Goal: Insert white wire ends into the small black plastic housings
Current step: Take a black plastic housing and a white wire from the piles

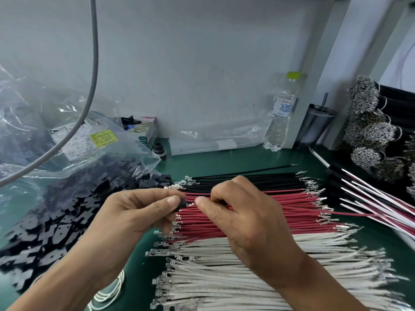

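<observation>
My left hand (143,209) pinches a small black plastic housing (182,204) between thumb and fingers. My right hand (242,218) pinches a wire right next to it, the metal terminal at the housing's mouth; the wire's colour is hidden under my fingers. Below the hands lies a flat row of white wires (258,272) with crimped metal ends. Red wires (298,209) and black wires (258,179) lie in rows behind them. A heap of black housings (58,223) spills from a clear bag on the left.
A green mat (224,162) covers the bench. A clear plastic bag with labels (83,140) sits at left, a grey cable (92,86) hangs over it. A water bottle (281,113), dark tumbler (315,124) and wire bundles (372,131) stand at right. Finished wire assemblies (370,198) lie right.
</observation>
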Motion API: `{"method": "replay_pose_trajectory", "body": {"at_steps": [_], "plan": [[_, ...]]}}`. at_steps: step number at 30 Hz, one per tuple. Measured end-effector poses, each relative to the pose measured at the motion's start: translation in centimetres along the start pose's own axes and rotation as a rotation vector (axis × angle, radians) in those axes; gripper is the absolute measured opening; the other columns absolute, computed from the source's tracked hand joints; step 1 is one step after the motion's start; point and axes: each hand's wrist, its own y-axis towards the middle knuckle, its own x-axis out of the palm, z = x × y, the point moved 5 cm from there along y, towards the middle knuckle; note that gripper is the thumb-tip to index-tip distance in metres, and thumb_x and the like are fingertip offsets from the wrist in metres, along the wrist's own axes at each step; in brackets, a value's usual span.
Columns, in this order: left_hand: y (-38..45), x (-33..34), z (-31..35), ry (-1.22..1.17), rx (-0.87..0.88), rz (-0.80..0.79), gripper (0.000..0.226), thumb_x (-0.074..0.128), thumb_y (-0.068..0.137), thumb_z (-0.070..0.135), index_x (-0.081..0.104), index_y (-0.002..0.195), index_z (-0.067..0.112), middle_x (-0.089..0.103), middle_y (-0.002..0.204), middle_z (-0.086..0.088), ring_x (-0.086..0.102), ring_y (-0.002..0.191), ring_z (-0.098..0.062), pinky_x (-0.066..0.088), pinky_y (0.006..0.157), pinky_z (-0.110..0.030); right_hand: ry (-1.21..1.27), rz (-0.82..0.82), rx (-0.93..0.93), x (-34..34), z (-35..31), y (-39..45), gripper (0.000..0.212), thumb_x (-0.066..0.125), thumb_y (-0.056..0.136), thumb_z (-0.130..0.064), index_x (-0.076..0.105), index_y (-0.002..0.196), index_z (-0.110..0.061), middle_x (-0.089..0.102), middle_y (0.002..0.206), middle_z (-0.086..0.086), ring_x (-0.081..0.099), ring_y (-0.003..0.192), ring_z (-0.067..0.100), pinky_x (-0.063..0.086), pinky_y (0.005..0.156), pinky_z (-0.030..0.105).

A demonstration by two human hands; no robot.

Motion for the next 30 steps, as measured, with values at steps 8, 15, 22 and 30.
{"method": "replay_pose_trajectory", "body": {"at_steps": [8,15,22,30], "plan": [[-0.5,1.2,0.0,0.131,0.113,0.011,0.032,0.079,0.076,0.032,0.081,0.107,0.025,0.079,0.095,-0.008,0.072,0.076,-0.022,0.061,0.073,-0.024,0.264,-0.064,0.259,1.5,0.7,-0.6,0.022,0.066,0.097,-0.005,0.074,0.115,-0.012,0.058,0.092,-0.002,0.056,0.084,0.016,0.051,0.067,0.032],[-1.1,1.5,1.6,0.566,0.411,0.099,0.024,0.082,0.072,0.031,0.080,0.093,0.043,0.077,0.074,0.008,0.070,0.059,-0.010,0.055,0.057,-0.015,0.318,-0.119,0.313,0.9,1.5,-0.6,0.015,0.062,0.096,-0.027,0.074,0.097,-0.018,0.060,0.091,-0.010,0.058,0.086,0.006,0.049,0.075,0.022],[-1.2,1.6,1.1,0.398,0.352,0.027,0.018,0.083,0.074,0.026,0.083,0.091,0.033,0.079,0.082,-0.002,0.074,0.061,-0.021,0.061,0.060,-0.026,0.338,-0.111,0.276,1.2,0.8,-0.7,0.010,0.062,0.097,-0.024,0.070,0.094,-0.018,0.058,0.090,-0.011,0.056,0.084,0.005,0.047,0.073,0.021],[-0.9,1.7,0.3,0.496,0.352,0.038,0.013,0.078,0.078,0.036,0.080,0.091,0.038,0.076,0.075,0.001,0.069,0.060,-0.012,0.057,0.057,-0.023,0.173,-0.195,0.206,-0.8,0.9,0.2,0.009,0.070,0.089,-0.033,0.067,0.083,-0.028,0.050,0.088,-0.014,0.045,0.083,0.009,0.037,0.065,0.021]]}}
